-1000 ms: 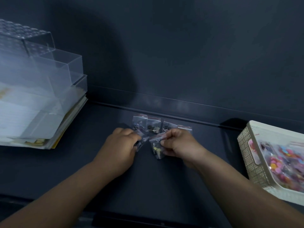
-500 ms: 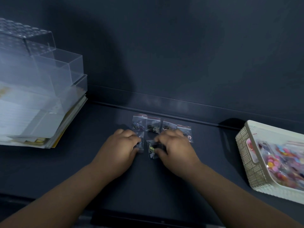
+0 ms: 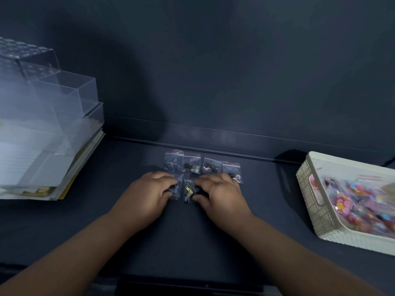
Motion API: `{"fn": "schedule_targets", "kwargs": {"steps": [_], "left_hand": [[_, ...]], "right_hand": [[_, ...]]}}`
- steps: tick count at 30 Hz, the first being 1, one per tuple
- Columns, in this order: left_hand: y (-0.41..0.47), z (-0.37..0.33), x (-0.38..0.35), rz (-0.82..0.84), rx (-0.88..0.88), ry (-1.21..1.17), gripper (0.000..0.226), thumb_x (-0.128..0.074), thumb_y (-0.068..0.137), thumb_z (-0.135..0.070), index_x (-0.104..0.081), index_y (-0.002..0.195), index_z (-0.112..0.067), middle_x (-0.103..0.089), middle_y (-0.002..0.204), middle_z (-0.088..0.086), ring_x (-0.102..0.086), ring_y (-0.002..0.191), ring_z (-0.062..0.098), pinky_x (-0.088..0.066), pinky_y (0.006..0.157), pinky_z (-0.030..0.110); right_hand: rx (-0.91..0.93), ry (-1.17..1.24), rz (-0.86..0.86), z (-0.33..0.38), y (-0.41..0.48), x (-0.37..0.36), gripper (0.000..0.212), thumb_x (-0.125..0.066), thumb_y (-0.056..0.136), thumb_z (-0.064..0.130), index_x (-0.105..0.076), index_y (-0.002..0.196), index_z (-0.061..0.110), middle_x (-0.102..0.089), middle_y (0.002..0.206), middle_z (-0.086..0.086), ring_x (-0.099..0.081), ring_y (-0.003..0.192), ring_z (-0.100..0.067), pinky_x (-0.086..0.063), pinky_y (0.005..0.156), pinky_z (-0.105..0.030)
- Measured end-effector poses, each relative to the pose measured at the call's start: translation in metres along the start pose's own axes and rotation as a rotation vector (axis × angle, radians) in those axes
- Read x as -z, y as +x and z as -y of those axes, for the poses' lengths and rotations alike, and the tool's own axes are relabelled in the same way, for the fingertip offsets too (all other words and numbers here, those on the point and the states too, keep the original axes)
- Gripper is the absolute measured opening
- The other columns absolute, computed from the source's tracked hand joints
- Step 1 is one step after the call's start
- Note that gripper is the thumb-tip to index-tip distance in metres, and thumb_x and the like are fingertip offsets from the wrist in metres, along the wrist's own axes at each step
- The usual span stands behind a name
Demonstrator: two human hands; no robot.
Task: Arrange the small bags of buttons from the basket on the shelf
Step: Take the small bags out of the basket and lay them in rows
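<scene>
**A:** Starting a second row, is that the idea? Four small bags (image 3: 192, 165) already sit edge to edge at the centre of the frame, close to the back wall of the shelf (image 3: 192, 236).

**B:** I think so. The two bags under the hands lie just in front of that line, probably so the columns match.

**A:** How are they held?

**B:** The left hand (image 3: 149, 194) curls its fingers over the left front bag (image 3: 177, 185) and grips it at the edge, though its thumb is hidden. The right hand (image 3: 220, 194) pinches the right front bag (image 3: 188, 192) between thumb and fingertips, on its right side. Holding them by the outer edges likely lets each bag be nudged square without covering it.

**A:** Are the two touching?

**B:** They are just beside each other; it is too dim to tell whether they meet.

**A:** And the supply?

**B:** The basket (image 3: 307, 189) sits at the right edge of the frame, well apart, with blurred colourful button bags (image 3: 352, 199) inside. So plenty remains to set out, I would judge.

**A:** Anything in the way?

**B:** Clear boxes (image 3: 70, 92) are stacked at the left, well apart from the rows.
</scene>
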State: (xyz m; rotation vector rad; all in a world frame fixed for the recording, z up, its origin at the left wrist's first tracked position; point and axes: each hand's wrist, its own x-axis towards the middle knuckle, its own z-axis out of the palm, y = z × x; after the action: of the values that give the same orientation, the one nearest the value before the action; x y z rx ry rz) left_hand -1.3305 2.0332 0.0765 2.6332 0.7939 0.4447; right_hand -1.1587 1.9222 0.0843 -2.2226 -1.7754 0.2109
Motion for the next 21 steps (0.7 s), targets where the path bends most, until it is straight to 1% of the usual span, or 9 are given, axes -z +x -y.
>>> {"fn": "schedule_targets", "kwargs": {"steps": [5,8,10,12,14,15,17,19,21], "left_hand": [[0.010,-0.002,0.008,-0.014,0.056,-0.049,0.036,-0.055,0.091,-0.016,-0.059,0.126,-0.018,-0.058,0.128,-0.005,-0.051,0.117,0.017,-0.040,0.095,0.028],[0.016,-0.002,0.011,0.111,0.006,-0.017,0.038,-0.051,0.091,-0.011,-0.059,0.126,-0.022,-0.057,0.131,-0.008,-0.046,0.121,0.014,-0.036,0.102,0.027],[0.015,-0.001,0.012,0.195,-0.001,0.033,0.044,-0.045,0.090,-0.007,-0.058,0.128,-0.025,-0.058,0.128,-0.008,-0.046,0.117,0.014,-0.038,0.099,0.029],[0.011,-0.001,0.014,0.222,0.031,0.104,0.047,-0.042,0.090,-0.009,-0.053,0.133,-0.027,-0.056,0.118,-0.006,-0.044,0.106,0.015,-0.038,0.091,0.027],[0.008,-0.003,0.016,0.178,0.050,0.147,0.048,-0.042,0.090,-0.011,-0.050,0.135,-0.026,-0.050,0.107,-0.004,-0.037,0.095,0.013,-0.037,0.085,0.025],[0.006,-0.003,0.016,0.144,0.052,0.145,0.049,-0.041,0.090,-0.010,-0.049,0.136,-0.024,-0.049,0.109,-0.004,-0.037,0.096,0.013,-0.036,0.085,0.025],[0.002,-0.004,0.017,0.117,0.049,0.098,0.052,-0.040,0.086,-0.003,-0.048,0.134,-0.021,-0.047,0.125,-0.004,-0.038,0.113,0.014,-0.034,0.096,0.023],[-0.003,-0.005,0.017,0.176,0.028,0.046,0.058,-0.037,0.081,0.004,-0.048,0.132,-0.021,-0.039,0.144,-0.006,-0.028,0.135,0.012,-0.025,0.110,0.023],[-0.008,-0.004,0.017,0.226,0.032,0.026,0.060,-0.037,0.081,0.004,-0.047,0.133,-0.023,-0.038,0.147,-0.009,-0.027,0.138,0.009,-0.025,0.113,0.026]], "right_hand": [[-0.021,0.035,0.013,-0.009,-0.003,0.006,0.043,-0.056,0.091,0.035,-0.052,0.133,0.028,-0.051,0.137,0.010,-0.039,0.125,-0.018,-0.028,0.105,-0.030],[0.008,0.055,0.043,-0.012,-0.006,0.006,0.039,-0.055,0.092,0.026,-0.054,0.131,0.028,-0.053,0.135,0.012,-0.041,0.121,-0.017,-0.031,0.105,-0.032],[0.042,0.044,0.075,-0.013,-0.007,0.005,0.038,-0.053,0.092,0.022,-0.055,0.129,0.029,-0.053,0.135,0.013,-0.042,0.122,-0.018,-0.031,0.106,-0.035],[0.051,0.041,0.079,-0.014,-0.009,0.004,0.038,-0.052,0.092,0.021,-0.055,0.129,0.028,-0.053,0.135,0.012,-0.041,0.123,-0.018,-0.031,0.107,-0.035],[0.051,0.054,0.055,-0.013,-0.010,0.002,0.037,-0.052,0.092,0.020,-0.057,0.128,0.027,-0.054,0.133,0.010,-0.042,0.122,-0.019,-0.032,0.106,-0.036],[0.056,0.063,0.043,-0.012,-0.010,0.002,0.037,-0.052,0.092,0.019,-0.058,0.128,0.025,-0.054,0.132,0.008,-0.043,0.121,-0.020,-0.032,0.105,-0.035],[0.079,0.073,0.030,-0.008,-0.010,0.002,0.039,-0.052,0.092,0.016,-0.057,0.129,0.024,-0.052,0.133,0.006,-0.043,0.121,-0.021,-0.033,0.105,-0.032],[0.107,0.079,0.041,-0.006,-0.010,0.002,0.041,-0.051,0.091,0.013,-0.056,0.131,0.022,-0.050,0.138,0.004,-0.043,0.124,-0.022,-0.032,0.106,-0.031],[0.130,0.073,0.067,-0.005,-0.010,0.001,0.043,-0.050,0.091,0.012,-0.055,0.133,0.020,-0.049,0.141,0.002,-0.042,0.128,-0.023,-0.031,0.109,-0.030]]}}
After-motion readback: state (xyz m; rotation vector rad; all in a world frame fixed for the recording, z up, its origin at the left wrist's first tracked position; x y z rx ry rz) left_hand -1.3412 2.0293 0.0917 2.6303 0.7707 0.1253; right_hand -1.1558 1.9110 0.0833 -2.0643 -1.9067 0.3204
